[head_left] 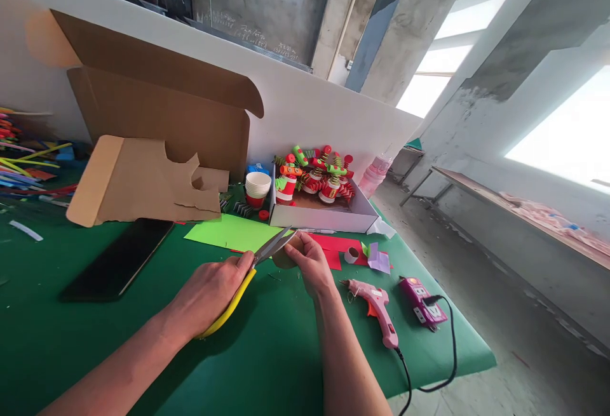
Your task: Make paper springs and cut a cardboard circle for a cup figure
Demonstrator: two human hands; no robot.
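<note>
My left hand (210, 295) grips a pair of scissors (233, 305) with yellow handles; the metal blades point up and to the right. In my right hand (309, 260) a small piece of brown cardboard (284, 259) is pinched between thumb and fingers. The blades reach the upper edge of that piece; whether they are cutting into it I cannot tell. Behind the hands lie a bright green paper sheet (214, 232) and red paper (333, 244).
A pink glue gun (376, 305) and a purple power box (422, 301), both with cords, lie at right. A white box (324, 218) holds several red and green paper figures. Paper cups (257, 188), a cut cardboard box (143, 178) and a black phone-like slab (121, 260) stand left.
</note>
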